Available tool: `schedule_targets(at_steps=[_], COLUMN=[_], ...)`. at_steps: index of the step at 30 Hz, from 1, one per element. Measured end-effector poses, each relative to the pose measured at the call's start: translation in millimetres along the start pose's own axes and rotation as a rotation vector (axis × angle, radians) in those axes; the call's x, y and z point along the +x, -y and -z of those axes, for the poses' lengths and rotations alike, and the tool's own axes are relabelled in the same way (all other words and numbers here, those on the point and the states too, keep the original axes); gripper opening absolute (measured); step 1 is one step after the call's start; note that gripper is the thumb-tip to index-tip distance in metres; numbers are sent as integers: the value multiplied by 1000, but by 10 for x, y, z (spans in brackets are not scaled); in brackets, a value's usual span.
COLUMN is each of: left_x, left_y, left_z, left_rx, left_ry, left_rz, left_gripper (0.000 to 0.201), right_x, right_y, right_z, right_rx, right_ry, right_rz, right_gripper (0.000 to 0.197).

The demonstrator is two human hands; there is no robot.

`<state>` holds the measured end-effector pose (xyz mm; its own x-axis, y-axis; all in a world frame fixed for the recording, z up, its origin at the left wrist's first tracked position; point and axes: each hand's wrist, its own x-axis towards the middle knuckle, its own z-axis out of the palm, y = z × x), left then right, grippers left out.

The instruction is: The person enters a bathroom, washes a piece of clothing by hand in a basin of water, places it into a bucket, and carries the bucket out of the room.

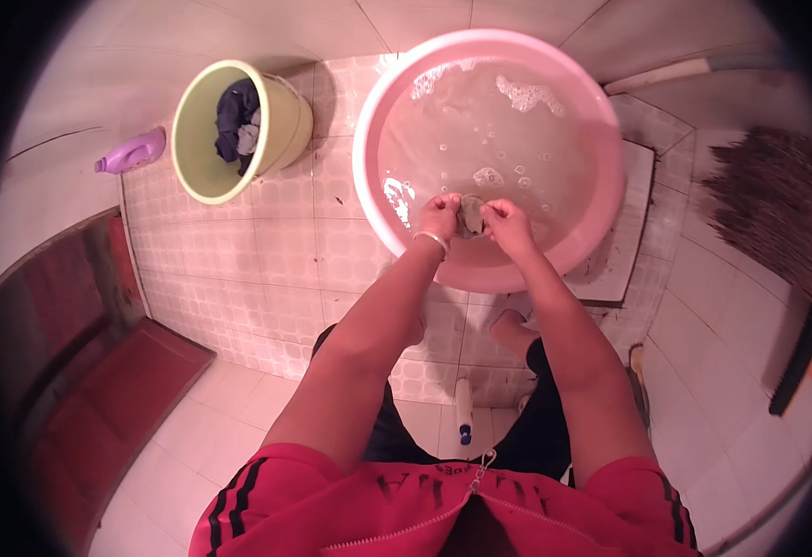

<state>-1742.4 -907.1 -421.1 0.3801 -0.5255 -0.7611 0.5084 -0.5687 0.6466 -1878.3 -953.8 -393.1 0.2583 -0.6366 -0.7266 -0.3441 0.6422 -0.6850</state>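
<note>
A small, thin, dark grey-green piece [471, 215] is stretched between my two hands; its kind does not show clearly. My left hand [438, 218], with a pale bracelet at the wrist, pinches its left edge. On the opposite edge, the fingers of my right hand [508, 226] are closed. Both hands are above the near part of a large round pink tub [366, 167]. Cloudy greyish water [527, 139] fills much of the tub, with patches of foam and bubbles on it.
A yellow-green bucket [293, 125] at the left holds dark blue and grey clothes [233, 121]. Beside it is a purple bottle [135, 151]. A white bottle with a blue cap [464, 408] lies between my feet. A broom [777, 200] and black brush [796, 357] stand right; red-brown furniture [114, 422] left.
</note>
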Motion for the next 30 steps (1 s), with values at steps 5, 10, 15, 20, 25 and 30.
schedule_targets(at_steps=[5, 10, 15, 20, 25, 30], left_x=[813, 1281, 1619, 1754, 1347, 1827], left_y=[699, 912, 643, 489, 168, 411], left_z=[-188, -144, -360, -346, -683, -342], left_rx=[146, 981, 887, -752, -704, -639], left_ry=[-128, -143, 75, 431, 355, 161], left_rz=[-125, -357, 115, -6, 96, -1], left_gripper=[21, 26, 34, 39, 44, 46], right_x=[872, 1459, 1956, 1378, 1477, 1499], right_y=[-708, -1004, -666, -222, 101, -32], right_z=[-161, -123, 42, -351, -189, -458], right_rx=[-506, -823, -1223, -416, -736, -786], right_ry=[-284, -167, 28, -211, -343, -216], right_rz=[263, 114, 82, 946, 641, 765], right_gripper=[22, 28, 35, 27, 34, 35])
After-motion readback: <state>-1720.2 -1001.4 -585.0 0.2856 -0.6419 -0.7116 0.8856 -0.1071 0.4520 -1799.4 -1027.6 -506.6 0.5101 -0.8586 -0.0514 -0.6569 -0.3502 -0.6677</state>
